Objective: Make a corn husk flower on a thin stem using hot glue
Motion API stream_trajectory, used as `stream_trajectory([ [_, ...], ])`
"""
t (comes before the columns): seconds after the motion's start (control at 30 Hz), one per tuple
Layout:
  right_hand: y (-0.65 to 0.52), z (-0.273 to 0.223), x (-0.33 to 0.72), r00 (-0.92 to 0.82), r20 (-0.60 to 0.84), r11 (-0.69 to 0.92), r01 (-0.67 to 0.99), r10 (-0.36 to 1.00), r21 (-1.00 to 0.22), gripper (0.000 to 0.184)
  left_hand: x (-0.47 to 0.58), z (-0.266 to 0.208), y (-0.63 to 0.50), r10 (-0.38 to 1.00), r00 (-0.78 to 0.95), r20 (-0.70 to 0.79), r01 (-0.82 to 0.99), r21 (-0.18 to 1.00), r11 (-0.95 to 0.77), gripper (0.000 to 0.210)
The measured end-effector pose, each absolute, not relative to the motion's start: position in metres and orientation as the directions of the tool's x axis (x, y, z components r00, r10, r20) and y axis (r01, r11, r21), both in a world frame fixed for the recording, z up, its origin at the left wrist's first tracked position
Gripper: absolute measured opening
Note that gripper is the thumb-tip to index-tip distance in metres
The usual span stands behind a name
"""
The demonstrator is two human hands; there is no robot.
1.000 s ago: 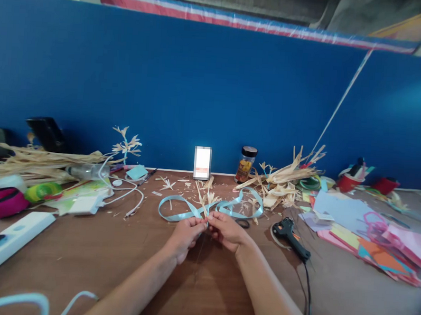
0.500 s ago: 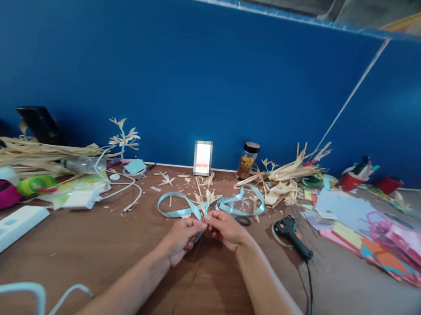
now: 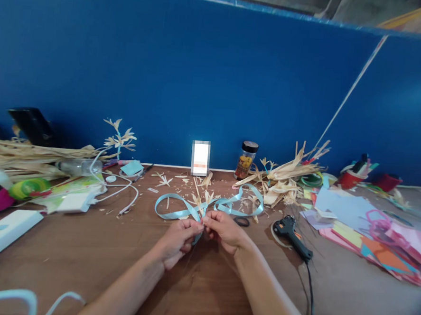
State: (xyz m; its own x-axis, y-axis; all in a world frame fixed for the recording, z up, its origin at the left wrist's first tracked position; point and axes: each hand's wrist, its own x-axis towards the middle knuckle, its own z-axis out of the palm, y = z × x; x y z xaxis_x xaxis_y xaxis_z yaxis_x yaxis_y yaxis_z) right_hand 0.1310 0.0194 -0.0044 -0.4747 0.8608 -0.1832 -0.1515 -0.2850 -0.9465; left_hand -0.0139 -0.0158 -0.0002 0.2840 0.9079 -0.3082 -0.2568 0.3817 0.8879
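Observation:
Light-blue ribbon (image 3: 173,213) loops out to both sides of my hands, above the brown table. My left hand (image 3: 184,239) pinches the ribbon near its middle with thumb and forefinger. Right beside it, my right hand (image 3: 223,230) is closed on the same gathered spot, fingertips nearly touching the left ones. A small dried-husk flower (image 3: 208,198) with pale pointed petals stands up just beyond my fingertips, where the ribbon comes together. Its stem is hidden behind the fingers. A short end of ribbon hangs below my left hand.
A black glue gun (image 3: 293,236) lies to the right with its cord, near coloured paper (image 3: 346,208). Dried husks (image 3: 284,178) and a black-lidded jar (image 3: 247,160) stand behind. At left are a white power strip (image 3: 7,240), cables and a plastic bottle (image 3: 79,167).
Both hands keep their pinch at the ribbon's middle and have barely shifted. The whole view has slid slightly, so things at the left appear a little further left.

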Motion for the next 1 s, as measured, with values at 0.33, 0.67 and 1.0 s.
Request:
stream_trajectory([
  [0.33,0.0191,-0.0013,0.1336,-0.505,-0.218,-0.313,-0.112,0.835,-0.943,0.032,-0.0243,-0.0003,-0.0105,0.853,0.425,-0.303,-0.168,0.900,0.403,0.023],
  [0.67,0.0195,-0.0024,0.1351,-0.520,-0.185,-0.267,-0.087,0.834,-0.960,0.029,-0.0219,0.0047,-0.0131,0.890,0.328,-0.316,-0.085,0.929,0.361,0.030],
  [1.0,0.0200,-0.0027,0.1343,-0.461,-0.209,-0.248,-0.026,0.863,-0.968,0.028,-0.0195,0.0015,-0.0137,0.937,0.198,-0.287,0.032,0.958,0.286,0.029],
])
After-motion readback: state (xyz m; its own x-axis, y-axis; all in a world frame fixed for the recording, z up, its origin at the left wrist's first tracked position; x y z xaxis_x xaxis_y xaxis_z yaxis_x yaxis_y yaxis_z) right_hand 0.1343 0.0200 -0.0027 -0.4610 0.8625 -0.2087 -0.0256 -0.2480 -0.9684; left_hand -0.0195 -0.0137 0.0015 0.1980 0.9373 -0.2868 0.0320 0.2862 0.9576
